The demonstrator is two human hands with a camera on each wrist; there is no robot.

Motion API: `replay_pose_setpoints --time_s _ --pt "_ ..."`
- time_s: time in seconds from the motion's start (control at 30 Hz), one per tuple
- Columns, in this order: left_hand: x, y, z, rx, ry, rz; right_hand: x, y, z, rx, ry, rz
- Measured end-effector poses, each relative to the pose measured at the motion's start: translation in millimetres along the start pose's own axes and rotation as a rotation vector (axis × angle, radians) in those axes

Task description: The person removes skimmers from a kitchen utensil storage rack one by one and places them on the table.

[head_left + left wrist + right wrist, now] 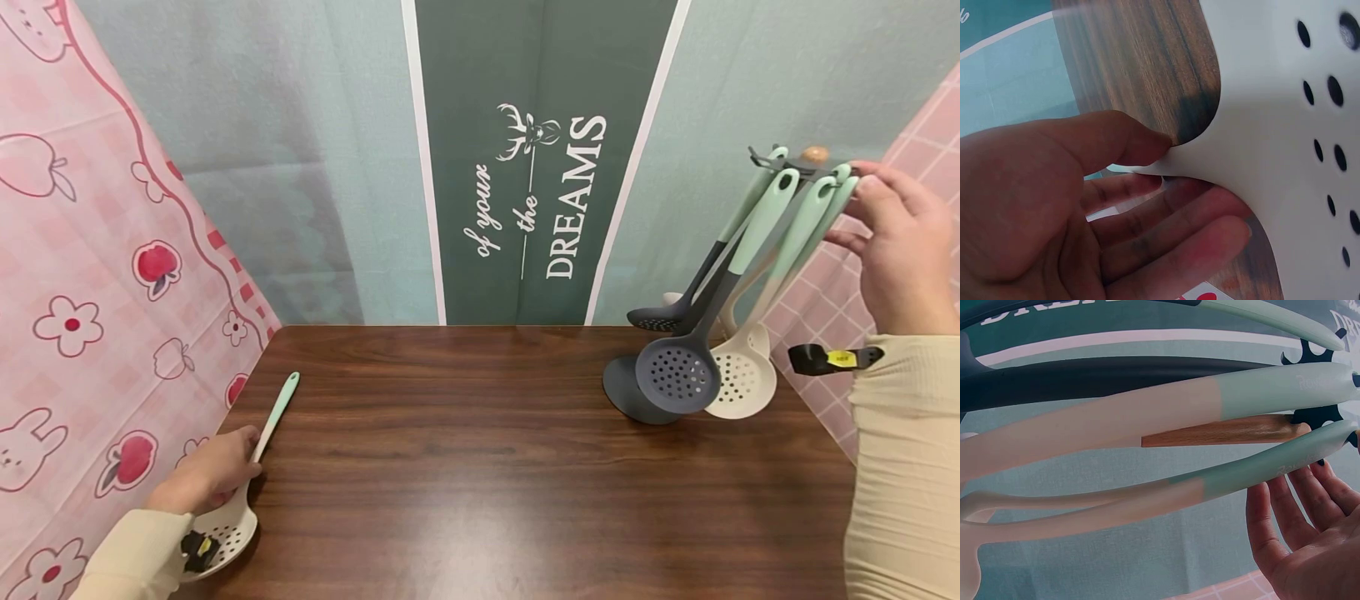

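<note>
A white skimmer [238,527] with a mint-green handle lies at the table's left side, its perforated head toward me. My left hand [213,473] pinches its neck, the thumb [1138,142] on one side and fingers on the other. At the far right, a dark rack [806,171] carries several hanging utensils. Among them are a dark grey skimmer [678,375] and a white skimmer [738,383], both with mint handles. Beside the rack, my right hand [903,225] holds the top of a mint-green handle [1272,461] on a white-stemmed utensil; its head is hard to make out.
The rack's round grey base [630,400] rests on the brown wood table [450,450]. A wooden handle [1229,431] shows among the hanging utensils. Printed cloth [525,167] rises behind the table, with pink cloth [112,317] on the left and pink tile pattern [847,333] on the right.
</note>
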State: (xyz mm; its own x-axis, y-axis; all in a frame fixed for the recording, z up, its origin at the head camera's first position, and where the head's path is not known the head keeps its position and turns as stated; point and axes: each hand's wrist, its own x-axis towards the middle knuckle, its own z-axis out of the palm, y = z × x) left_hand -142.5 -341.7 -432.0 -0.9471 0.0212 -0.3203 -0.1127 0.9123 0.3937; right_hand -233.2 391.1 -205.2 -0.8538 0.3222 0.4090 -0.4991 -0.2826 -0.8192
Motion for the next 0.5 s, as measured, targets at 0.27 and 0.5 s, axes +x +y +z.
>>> replay_pose_setpoints --time_s 0.27,0.5 --pt "1.7 -0.9 0.5 -0.019 -0.002 -0.008 -0.7 -0.3 -0.5 0.0 -0.005 -0.008" --pt "0.7 -1.5 0.1 -0.013 0.008 0.008 -1.1 0.0 1.3 -0.052 0.008 -0.01"
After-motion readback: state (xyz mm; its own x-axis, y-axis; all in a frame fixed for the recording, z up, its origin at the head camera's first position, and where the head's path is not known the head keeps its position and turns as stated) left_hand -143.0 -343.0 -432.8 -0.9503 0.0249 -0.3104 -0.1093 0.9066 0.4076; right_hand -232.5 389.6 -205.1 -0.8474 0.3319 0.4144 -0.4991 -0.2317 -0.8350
